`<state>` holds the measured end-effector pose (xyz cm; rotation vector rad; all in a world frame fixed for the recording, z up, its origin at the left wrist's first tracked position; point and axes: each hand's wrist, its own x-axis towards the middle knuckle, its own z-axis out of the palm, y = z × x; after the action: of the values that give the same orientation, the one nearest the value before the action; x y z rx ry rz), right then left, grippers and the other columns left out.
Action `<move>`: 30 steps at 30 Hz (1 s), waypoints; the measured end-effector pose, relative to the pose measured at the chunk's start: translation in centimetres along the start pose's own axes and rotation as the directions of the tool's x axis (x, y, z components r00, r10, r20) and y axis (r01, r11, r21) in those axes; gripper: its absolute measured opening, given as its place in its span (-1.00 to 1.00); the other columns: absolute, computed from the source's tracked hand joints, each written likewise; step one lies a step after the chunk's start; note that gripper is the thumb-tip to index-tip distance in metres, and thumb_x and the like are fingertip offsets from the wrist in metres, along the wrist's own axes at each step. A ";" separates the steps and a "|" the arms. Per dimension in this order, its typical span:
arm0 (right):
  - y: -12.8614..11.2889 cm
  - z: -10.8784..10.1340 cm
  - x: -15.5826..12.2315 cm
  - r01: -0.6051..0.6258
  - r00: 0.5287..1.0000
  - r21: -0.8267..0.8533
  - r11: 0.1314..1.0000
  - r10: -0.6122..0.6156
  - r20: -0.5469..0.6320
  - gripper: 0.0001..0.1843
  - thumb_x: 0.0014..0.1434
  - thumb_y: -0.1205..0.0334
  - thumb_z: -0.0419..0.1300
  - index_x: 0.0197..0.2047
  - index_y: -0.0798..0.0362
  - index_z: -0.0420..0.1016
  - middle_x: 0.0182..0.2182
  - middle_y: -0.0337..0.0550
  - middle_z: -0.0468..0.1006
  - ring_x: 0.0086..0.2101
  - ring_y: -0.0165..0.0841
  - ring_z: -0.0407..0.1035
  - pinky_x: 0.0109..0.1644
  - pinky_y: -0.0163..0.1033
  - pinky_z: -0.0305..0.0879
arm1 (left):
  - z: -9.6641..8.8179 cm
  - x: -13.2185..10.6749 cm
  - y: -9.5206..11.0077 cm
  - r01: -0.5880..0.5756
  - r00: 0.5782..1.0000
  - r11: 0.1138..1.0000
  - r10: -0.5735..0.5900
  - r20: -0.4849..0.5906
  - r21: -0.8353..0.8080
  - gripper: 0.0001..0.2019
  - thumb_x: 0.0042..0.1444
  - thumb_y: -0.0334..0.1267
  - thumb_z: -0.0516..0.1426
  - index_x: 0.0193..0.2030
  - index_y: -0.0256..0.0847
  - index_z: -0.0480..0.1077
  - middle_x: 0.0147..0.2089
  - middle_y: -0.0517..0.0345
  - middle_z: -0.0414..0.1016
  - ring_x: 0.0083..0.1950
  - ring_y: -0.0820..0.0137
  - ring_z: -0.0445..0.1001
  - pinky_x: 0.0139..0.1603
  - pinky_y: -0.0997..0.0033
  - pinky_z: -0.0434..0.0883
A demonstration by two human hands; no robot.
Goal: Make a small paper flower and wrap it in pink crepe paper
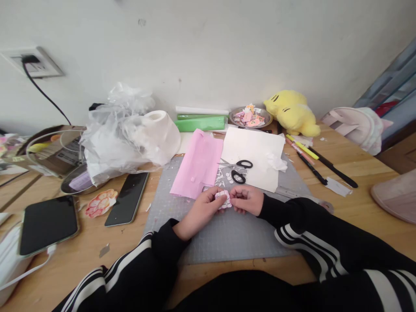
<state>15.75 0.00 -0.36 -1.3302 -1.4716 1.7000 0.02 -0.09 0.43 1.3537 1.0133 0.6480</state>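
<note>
My left hand [204,209] and my right hand [245,199] meet over the grey cutting mat [227,236], both pinching a small pale pink paper piece [223,199] between their fingertips. Just beyond the hands lie black-handled scissors [239,170] on a white sheet [256,151]. A pink paper sheet [199,164] lies to the left of the white one. Small paper scraps are scattered near the scissors.
On the wooden desk: two phones [128,198] [47,224] at left, a crumpled plastic bag [113,134], a paper roll [162,130], green rolls [199,123], a metal dish of stickers [250,117], a yellow plush toy [292,112], pens [312,160] at right.
</note>
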 end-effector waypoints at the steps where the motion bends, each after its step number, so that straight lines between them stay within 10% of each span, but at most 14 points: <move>1: 0.0 0.0 0.0 -0.003 1.000 0.007 1.000 0.003 0.004 -0.91 -0.13 0.29 0.09 -0.52 0.12 0.22 -0.74 -0.40 0.30 -0.73 -0.62 0.16 -0.70 -0.51 0.09 | 0.0 0.0 0.0 0.006 1.000 1.000 -0.006 -0.002 -0.010 -0.82 0.01 -0.16 0.02 -0.44 -0.26 0.24 -0.57 0.29 0.24 -0.53 0.52 0.24 -0.49 0.53 0.21; 30: 0.0 0.0 0.1 0.001 1.000 -0.009 1.000 -0.001 -0.022 -0.91 -0.04 0.27 0.05 -0.48 0.13 0.23 -0.73 -0.39 0.30 -0.73 -0.62 0.15 -0.71 -0.52 0.06 | 0.0 -0.1 -0.1 -0.057 0.998 0.995 0.053 0.046 0.082 -0.83 0.03 -0.18 0.00 -0.44 -0.26 0.26 -0.53 0.29 0.21 -0.50 0.53 0.18 -0.48 0.54 0.15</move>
<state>15.73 0.13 -0.42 -1.3482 -1.4684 1.6747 -0.06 -0.13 0.38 1.4670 0.9796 0.6205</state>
